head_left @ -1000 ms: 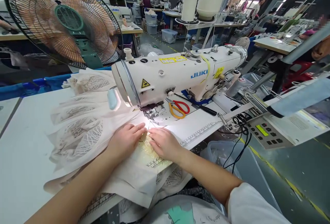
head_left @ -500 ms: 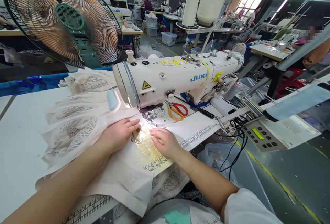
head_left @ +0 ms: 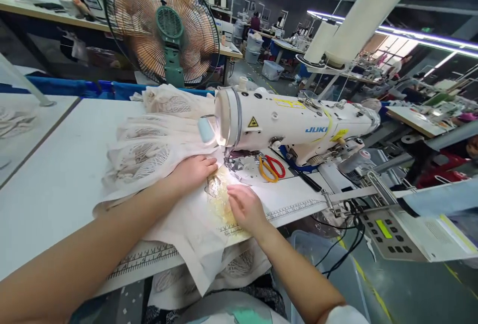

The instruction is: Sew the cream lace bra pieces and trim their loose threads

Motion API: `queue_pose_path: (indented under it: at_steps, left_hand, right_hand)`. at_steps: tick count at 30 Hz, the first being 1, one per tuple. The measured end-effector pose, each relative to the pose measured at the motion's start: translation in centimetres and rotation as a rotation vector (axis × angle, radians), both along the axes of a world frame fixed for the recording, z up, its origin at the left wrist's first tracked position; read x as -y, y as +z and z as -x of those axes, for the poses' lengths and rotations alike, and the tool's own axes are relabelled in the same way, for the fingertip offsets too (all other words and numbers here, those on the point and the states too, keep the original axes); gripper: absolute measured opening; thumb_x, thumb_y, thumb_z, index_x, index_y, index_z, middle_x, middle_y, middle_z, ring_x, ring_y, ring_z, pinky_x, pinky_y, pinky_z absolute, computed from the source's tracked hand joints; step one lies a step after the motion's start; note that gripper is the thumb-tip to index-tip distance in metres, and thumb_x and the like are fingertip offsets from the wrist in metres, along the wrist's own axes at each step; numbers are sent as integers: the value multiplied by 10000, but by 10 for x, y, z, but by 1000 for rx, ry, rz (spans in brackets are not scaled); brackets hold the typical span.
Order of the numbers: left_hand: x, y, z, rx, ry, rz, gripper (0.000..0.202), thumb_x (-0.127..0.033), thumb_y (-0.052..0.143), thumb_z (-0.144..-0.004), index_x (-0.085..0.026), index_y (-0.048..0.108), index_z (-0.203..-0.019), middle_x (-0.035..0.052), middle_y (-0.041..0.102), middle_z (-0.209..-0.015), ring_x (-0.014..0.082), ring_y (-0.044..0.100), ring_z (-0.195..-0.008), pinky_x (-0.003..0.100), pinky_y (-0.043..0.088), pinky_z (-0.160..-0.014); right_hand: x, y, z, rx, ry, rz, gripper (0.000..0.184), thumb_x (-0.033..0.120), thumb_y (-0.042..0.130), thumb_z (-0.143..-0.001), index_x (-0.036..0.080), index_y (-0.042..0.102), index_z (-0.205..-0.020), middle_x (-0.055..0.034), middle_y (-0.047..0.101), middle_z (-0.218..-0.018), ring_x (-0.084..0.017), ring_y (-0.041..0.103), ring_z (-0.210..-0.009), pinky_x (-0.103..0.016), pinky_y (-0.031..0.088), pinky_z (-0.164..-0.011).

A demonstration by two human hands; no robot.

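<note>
My left hand (head_left: 194, 170) lies flat, fingers together, on cream lace fabric (head_left: 149, 150) just left of the needle of a white sewing machine (head_left: 291, 122). My right hand (head_left: 244, 207) rests flat on the same fabric where it lies brightly lit in front of the presser foot (head_left: 233, 162). Both hands press the cloth to the white table (head_left: 56, 174). Neither hand grips anything. Printed rulers run along the table's front edge.
Scissors (head_left: 272, 166) with red and yellow handles lie under the machine arm. A standing fan (head_left: 164, 25) is behind the table. A control panel (head_left: 386, 232) sits at right, cables hanging below. Thread cones (head_left: 358, 20) stand above the machine. Other workstations fill the background.
The view has swung left and pulled back, so the machine and hands sit further right. My hands stay flat on the fabric; the right hand has slid slightly toward me.
</note>
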State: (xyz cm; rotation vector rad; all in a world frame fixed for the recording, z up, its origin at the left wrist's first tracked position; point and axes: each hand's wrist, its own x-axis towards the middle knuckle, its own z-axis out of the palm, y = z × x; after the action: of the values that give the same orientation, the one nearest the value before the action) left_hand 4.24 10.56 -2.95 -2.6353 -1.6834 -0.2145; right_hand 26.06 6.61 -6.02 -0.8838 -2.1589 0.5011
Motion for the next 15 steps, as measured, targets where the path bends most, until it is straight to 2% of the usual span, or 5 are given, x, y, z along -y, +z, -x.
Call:
queue_pose_path:
  at_steps: [5, 8, 10, 12, 15]
  left_hand:
    - [5, -1, -3, -20, 57, -7, 421, -90, 398, -819, -237, 657, -1116, 70, 598, -1313, 252, 561, -1143, 376, 472, -913]
    - [21, 2, -8, -29, 81, -14, 421, -48, 402, -790, -188, 659, -1092, 134, 613, -1264, 289, 567, -1126, 406, 492, -867]
    - [41, 6, -10, -26, 72, -6, 404, -28, 400, -775, -176, 671, -1036, 145, 667, -1134, 288, 598, -1061, 402, 503, -833]
    - [66, 11, -7, -15, 57, -23, 389, -36, 394, -790, -179, 666, -1029, 139, 683, -1078, 290, 604, -1051, 422, 493, -864]
    - [100, 17, 8, -19, 149, -181, 435, -57, 352, -828, -187, 606, -1156, 144, 630, -1231, 339, 528, -1190, 565, 394, -995]
  right_hand:
    - [47, 6, 14, 159, 284, -111, 242, 332, 485, -883, 174, 604, -1022, -99, 663, -967, -202, 607, -895, -337, 513, -784]
    - [73, 2, 22, 346, 353, -172, 494, 525, 614, -778, 168, 570, -1116, -104, 635, -1003, -243, 584, -888, -385, 508, -745]
    - [82, 1, 23, 433, 326, -184, 549, 466, 661, -752, 154, 536, -1185, -121, 621, -1060, -263, 575, -932, -408, 505, -771]
    - [83, -1, 21, 453, 308, -176, 456, 300, 643, -758, 131, 546, -1171, -137, 621, -1092, -259, 574, -972, -397, 501, -820]
    - [74, 0, 13, 406, 352, -161, 266, 152, 555, -761, 143, 609, -1022, -122, 656, -1073, -219, 600, -965, -334, 502, -856]
